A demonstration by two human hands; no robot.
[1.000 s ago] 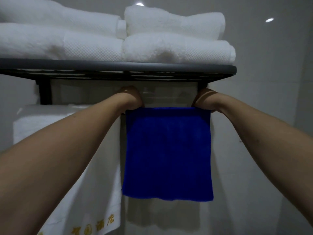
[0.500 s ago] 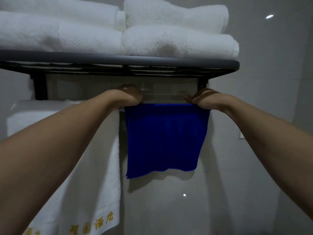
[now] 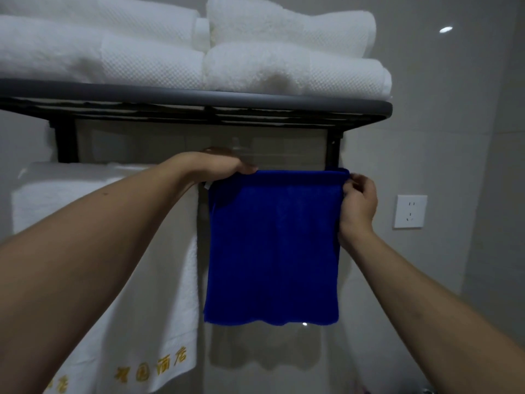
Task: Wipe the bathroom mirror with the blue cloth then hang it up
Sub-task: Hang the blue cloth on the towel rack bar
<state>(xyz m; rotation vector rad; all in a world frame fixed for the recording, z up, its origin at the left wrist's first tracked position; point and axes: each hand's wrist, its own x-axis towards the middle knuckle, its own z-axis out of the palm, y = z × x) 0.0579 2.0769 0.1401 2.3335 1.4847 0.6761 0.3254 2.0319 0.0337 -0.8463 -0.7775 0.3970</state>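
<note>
The blue cloth hangs folded over the rail under the dark towel rack, its lower edge level and loose. My left hand rests on the cloth's top left corner at the rail, fingers curled over it. My right hand pinches the cloth's top right edge between thumb and fingers. The rail itself is hidden by the cloth and my hands. The mirror is out of view.
Folded white towels are stacked on top of the rack. A white towel with gold lettering hangs left of the cloth. A white wall socket sits to the right on the grey tiled wall.
The cloth's front flap was drawn up short, then has come down longer again. My right hand has dropped from the rail top to the cloth's right edge.
</note>
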